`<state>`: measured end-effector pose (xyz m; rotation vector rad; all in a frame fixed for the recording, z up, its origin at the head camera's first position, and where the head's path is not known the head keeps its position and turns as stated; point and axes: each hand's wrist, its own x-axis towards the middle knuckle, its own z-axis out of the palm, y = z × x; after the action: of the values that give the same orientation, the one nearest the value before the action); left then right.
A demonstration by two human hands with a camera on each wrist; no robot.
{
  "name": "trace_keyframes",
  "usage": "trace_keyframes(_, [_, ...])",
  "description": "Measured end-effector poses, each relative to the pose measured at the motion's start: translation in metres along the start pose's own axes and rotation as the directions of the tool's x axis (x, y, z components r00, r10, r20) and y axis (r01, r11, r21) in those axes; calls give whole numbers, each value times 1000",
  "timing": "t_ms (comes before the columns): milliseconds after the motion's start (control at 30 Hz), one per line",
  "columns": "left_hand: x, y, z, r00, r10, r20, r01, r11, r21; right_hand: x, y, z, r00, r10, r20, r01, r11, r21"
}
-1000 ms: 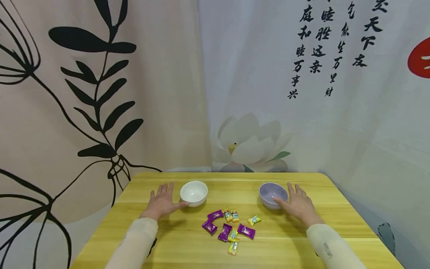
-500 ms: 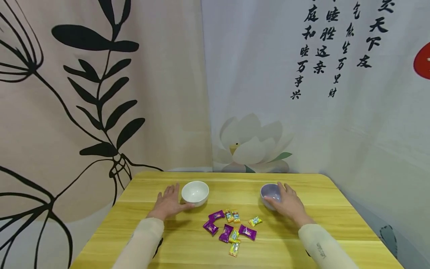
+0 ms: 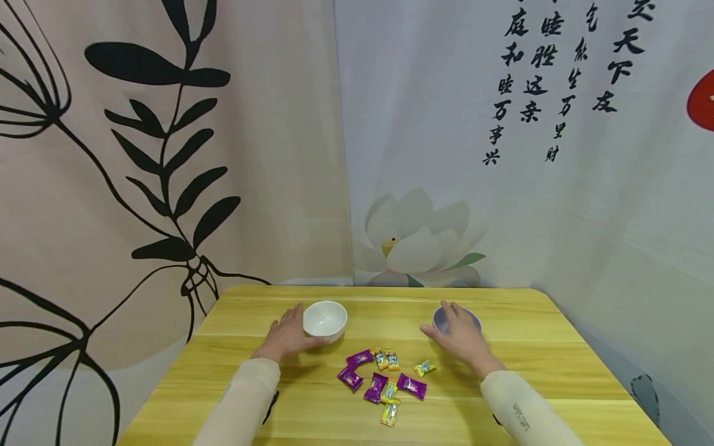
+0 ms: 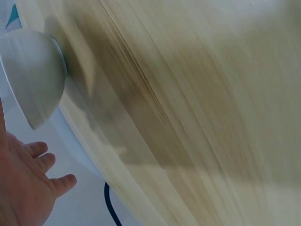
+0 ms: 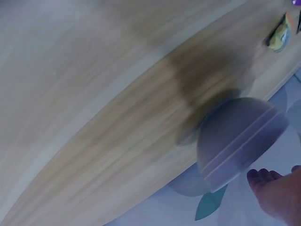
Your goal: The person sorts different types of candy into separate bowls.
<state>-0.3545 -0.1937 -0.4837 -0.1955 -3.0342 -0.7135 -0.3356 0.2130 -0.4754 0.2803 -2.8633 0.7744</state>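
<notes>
A white bowl (image 3: 325, 321) stands upright at the back left of the wooden table. Close against its left side is my left hand (image 3: 286, 338), fingers extended and thumb reaching along the bowl's near side. In the left wrist view, the fingers spread beside the bowl (image 4: 37, 77) without curling round it. My right hand (image 3: 462, 339) hovers over the purple bowl (image 3: 440, 320) at the back right, hiding part of it. The right wrist view has that hand (image 5: 281, 194) just off the rim of the bowl (image 5: 240, 139), holding nothing.
Several wrapped candies lie mid-table in front of the bowls, some in purple wrappers (image 3: 411, 386), others in yellow ones (image 3: 424, 367). The table (image 3: 334, 421) backs onto a printed curtain (image 3: 290, 155) with plants and writing.
My left hand has shifted right, closer to the white bowl. The right hand has swept left from beside the purple bowl to over it. Bowls and candies stay in place.
</notes>
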Motion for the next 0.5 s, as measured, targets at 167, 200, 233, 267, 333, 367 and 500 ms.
trace_keyframes(167, [3,3,5,1000,1,-1,-1,1000,-28,2,-10,5,1000,-9,24,8,999,48])
trace_keyframes(200, [4,3,6,1000,-4,3,4,999,-31,2,-12,6,1000,-14,24,13,999,47])
trace_keyframes(233, [5,3,7,1000,-5,4,5,999,-35,2,-15,7,1000,-20,23,19,999,44])
trace_keyframes(267, [6,4,7,1000,-5,5,6,999,-44,2,-17,8,999,-28,21,27,999,40])
trace_keyframes(333, [7,5,8,1000,-10,11,10,998,-66,2,-22,11,999,-39,16,38,999,36])
trace_keyframes(367, [8,5,8,1000,-12,14,13,997,-72,2,-25,12,999,-47,17,47,998,39])
trace_keyframes(500, [9,7,11,1000,-19,21,21,997,-77,0,-33,17,997,-71,28,69,996,57])
